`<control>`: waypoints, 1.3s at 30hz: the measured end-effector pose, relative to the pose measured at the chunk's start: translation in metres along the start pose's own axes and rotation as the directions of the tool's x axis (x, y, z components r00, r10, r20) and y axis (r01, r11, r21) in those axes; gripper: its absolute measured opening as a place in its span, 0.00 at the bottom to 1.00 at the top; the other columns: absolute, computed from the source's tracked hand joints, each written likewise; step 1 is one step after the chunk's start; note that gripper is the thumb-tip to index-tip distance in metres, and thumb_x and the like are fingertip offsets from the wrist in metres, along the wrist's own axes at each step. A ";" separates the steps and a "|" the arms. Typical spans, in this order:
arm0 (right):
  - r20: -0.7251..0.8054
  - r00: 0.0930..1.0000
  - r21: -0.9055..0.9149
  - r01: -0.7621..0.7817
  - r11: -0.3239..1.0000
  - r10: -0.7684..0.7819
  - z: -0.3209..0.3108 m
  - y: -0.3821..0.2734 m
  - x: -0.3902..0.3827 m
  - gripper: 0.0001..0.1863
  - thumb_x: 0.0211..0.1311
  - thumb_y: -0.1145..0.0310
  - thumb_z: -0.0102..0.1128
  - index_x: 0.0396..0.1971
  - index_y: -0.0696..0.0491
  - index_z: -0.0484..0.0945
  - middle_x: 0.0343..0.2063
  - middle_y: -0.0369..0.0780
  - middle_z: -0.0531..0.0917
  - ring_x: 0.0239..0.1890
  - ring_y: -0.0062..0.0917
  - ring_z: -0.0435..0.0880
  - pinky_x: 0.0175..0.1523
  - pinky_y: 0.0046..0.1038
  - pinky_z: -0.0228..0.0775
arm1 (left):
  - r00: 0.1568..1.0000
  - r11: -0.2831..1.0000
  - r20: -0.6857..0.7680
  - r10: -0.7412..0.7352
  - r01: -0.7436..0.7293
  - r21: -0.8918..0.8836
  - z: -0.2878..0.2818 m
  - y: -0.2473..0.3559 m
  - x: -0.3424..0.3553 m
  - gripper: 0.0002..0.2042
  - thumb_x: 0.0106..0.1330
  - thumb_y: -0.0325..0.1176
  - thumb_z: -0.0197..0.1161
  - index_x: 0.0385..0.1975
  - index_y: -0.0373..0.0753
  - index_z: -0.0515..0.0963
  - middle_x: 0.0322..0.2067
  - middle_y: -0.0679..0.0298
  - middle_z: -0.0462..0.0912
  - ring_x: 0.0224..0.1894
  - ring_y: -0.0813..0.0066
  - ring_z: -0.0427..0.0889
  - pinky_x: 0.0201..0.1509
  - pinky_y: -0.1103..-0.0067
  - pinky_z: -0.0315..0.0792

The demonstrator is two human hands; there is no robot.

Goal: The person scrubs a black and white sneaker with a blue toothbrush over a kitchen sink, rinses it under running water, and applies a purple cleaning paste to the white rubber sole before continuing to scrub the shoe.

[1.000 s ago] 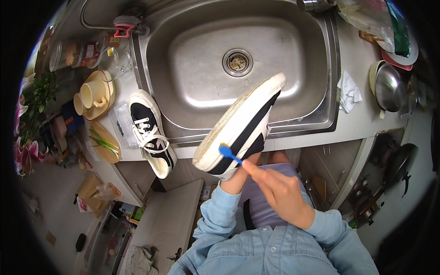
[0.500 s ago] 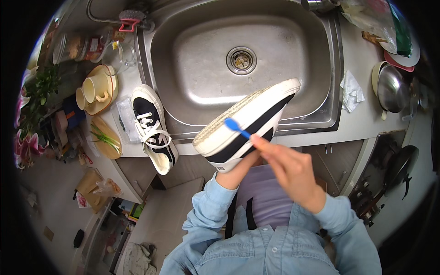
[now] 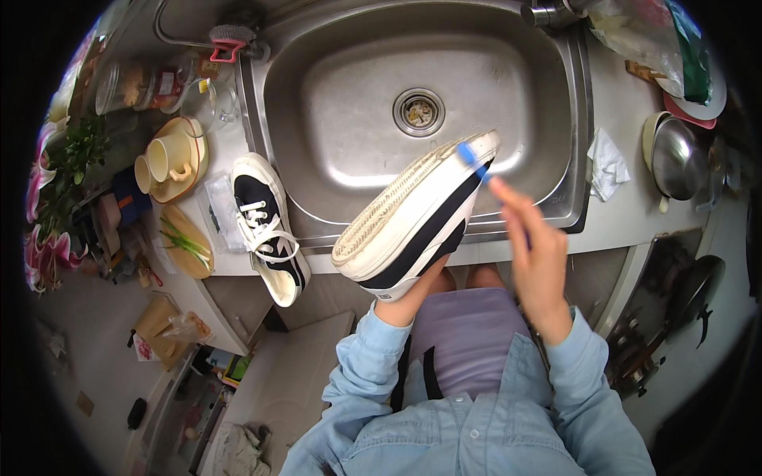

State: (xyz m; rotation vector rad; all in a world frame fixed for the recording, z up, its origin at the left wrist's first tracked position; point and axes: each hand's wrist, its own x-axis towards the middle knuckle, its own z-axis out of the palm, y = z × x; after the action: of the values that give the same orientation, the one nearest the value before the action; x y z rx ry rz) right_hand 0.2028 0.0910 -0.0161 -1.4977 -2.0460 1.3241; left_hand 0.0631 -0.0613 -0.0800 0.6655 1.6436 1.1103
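A black-and-white sneaker (image 3: 425, 210) is held over the sink's front edge, its white sole edge turned up and its toe pointing to the far right. My left hand (image 3: 425, 287) holds it from underneath; the fingers are hidden by the shoe. In my right hand (image 3: 540, 258), closed fingers grip a small blue brush (image 3: 475, 163) by its handle. The brush head rests against the white sole edge near the toe. A matching sneaker (image 3: 255, 192) with white laces lies on the counter at the sink's left corner.
The steel sink (image 3: 341, 95) lies ahead, with scraps in its drain (image 3: 419, 113). Left stand cream cups (image 3: 169, 155) on a tray and green stalks on a wooden board (image 3: 189, 255). To the right are a crumpled white cloth (image 3: 609, 161) and a metal pan (image 3: 676, 159).
My right hand has moved the brush forward and right along the sole edge, from the shoe's middle to near its toe. The held sneaker has tilted slightly, showing more of its underside.
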 end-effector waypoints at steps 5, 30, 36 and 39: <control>0.123 0.977 -0.057 0.184 0.981 -0.176 0.017 -0.023 -0.031 0.25 0.63 0.79 0.61 0.60 0.44 0.80 0.38 0.44 0.87 0.32 0.31 0.86 0.39 0.31 0.79 | 0.994 0.995 -0.070 -0.084 0.080 -0.059 0.002 -0.019 -0.005 0.20 0.63 0.22 0.69 0.57 0.37 0.80 0.53 0.61 0.83 0.53 0.71 0.82 0.55 0.76 0.77; -0.190 0.966 -0.026 -0.184 0.983 0.176 -0.010 0.030 0.023 0.17 0.72 0.76 0.55 0.58 0.51 0.79 0.37 0.50 0.86 0.21 0.22 0.76 0.31 0.22 0.69 | 0.962 0.894 -0.085 0.260 -0.206 0.397 -0.015 -0.031 -0.010 0.23 0.60 0.24 0.73 0.57 0.39 0.80 0.54 0.60 0.84 0.55 0.69 0.82 0.58 0.75 0.76; -0.131 0.987 -0.072 -0.101 0.992 0.091 -0.003 0.012 0.031 0.18 0.69 0.76 0.59 0.57 0.47 0.81 0.40 0.48 0.87 0.24 0.26 0.82 0.35 0.29 0.75 | 0.952 0.952 0.006 -0.307 0.307 -0.008 -0.028 -0.072 -0.019 0.25 0.64 0.27 0.70 0.62 0.41 0.76 0.58 0.60 0.81 0.58 0.69 0.81 0.61 0.75 0.74; -0.124 0.971 0.008 -0.207 0.978 0.207 -0.016 0.021 0.031 0.18 0.70 0.77 0.58 0.57 0.48 0.81 0.35 0.48 0.87 0.24 0.25 0.84 0.34 0.29 0.74 | 0.968 0.964 -0.081 -0.236 0.244 0.108 -0.019 -0.020 -0.019 0.28 0.65 0.30 0.71 0.66 0.42 0.72 0.63 0.60 0.77 0.64 0.67 0.75 0.67 0.73 0.69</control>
State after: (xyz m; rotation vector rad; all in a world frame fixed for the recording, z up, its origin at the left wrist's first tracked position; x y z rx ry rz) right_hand 0.2131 0.1263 -0.0332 -1.7892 -1.8589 1.2629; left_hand 0.0537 -0.0927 -0.0884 0.4907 1.8051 0.8743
